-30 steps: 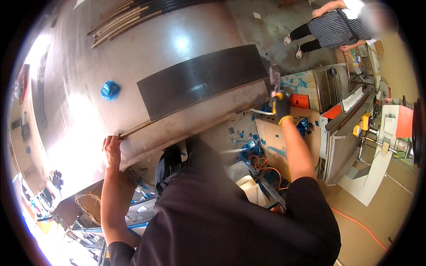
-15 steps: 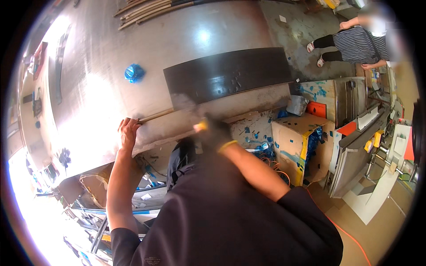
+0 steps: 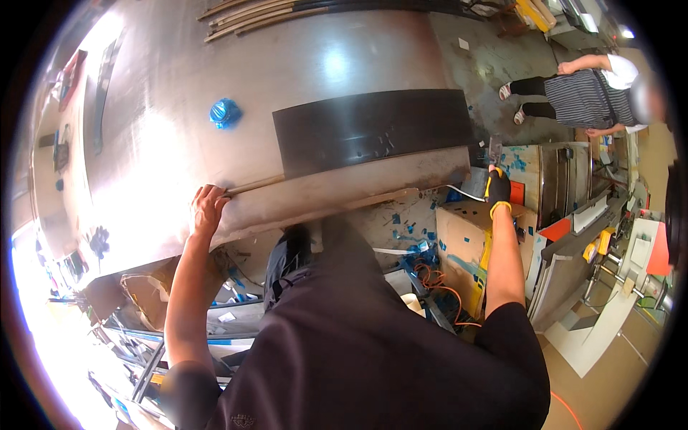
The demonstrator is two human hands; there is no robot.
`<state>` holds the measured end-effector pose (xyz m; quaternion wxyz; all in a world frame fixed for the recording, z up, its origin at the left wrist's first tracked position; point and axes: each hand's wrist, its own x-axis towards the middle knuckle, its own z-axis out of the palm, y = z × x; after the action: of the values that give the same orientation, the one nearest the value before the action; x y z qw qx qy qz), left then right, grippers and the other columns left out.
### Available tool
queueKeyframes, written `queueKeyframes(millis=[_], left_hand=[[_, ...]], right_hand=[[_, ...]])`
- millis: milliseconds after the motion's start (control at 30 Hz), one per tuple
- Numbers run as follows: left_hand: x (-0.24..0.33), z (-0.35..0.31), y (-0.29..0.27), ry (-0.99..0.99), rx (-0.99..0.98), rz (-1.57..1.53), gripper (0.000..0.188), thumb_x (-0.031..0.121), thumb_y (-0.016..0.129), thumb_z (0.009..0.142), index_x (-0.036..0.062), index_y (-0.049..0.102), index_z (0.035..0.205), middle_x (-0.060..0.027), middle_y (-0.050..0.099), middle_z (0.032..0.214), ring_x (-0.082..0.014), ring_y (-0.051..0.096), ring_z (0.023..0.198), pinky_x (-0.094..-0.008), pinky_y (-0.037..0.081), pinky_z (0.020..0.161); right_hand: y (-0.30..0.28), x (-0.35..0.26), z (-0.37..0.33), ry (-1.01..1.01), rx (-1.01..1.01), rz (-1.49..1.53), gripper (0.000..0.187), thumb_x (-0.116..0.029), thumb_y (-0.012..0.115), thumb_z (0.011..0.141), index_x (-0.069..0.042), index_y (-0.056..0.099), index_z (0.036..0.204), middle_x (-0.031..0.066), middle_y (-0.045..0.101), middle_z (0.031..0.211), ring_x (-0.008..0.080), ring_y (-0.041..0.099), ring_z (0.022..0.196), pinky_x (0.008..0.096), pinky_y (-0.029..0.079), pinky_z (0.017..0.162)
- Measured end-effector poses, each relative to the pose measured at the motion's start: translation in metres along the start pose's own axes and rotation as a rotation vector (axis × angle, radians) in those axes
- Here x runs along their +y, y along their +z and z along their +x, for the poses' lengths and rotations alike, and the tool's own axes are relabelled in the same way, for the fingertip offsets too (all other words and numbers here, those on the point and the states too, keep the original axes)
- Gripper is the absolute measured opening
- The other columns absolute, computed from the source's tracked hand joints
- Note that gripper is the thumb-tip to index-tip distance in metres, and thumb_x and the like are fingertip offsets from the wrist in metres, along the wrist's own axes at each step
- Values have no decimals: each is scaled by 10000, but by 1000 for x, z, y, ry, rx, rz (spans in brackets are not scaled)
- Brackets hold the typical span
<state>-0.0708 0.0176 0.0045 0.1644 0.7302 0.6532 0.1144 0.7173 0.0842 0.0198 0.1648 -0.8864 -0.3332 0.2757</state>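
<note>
A dark flat panel (image 3: 373,129) lies on the grey metal worktop (image 3: 251,79), near its front edge. My bare left hand (image 3: 208,209) rests at that edge, left of the panel, fingers bent over the end of a thin strip (image 3: 255,185). This strip runs to the panel's near left corner. Beyond the panel's right end, my right hand (image 3: 498,188), in a black and yellow glove, is closed on a scraper-like tool (image 3: 495,148) with a flat greyish blade pointing away from me. A thin white cord or strip (image 3: 464,192) reaches toward the glove; its end is hidden.
A crumpled blue wrap (image 3: 225,113) sits on the worktop, with several long bars (image 3: 265,20) at the far side. Below my right arm stand a cardboard box (image 3: 462,240) and orange cable (image 3: 451,292). Another person (image 3: 584,97) stands at the far right.
My right hand has swung from in front of my body, where it was blurred, out to the right past the panel's end. My left hand stays on the strip.
</note>
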Motion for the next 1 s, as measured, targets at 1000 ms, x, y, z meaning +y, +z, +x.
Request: queueKeyframes(millis=[1000], left_hand=[[3, -1, 1, -12, -23, -9, 229, 133, 810, 849, 93, 738, 1062, -91, 725, 1035, -339, 677, 975, -456, 554, 870]], right_hand=[[29, 30, -19, -196, 67, -115, 548, -556, 608, 1012, -18, 704, 1060, 144, 711, 888, 357, 717, 883, 480, 537, 788]])
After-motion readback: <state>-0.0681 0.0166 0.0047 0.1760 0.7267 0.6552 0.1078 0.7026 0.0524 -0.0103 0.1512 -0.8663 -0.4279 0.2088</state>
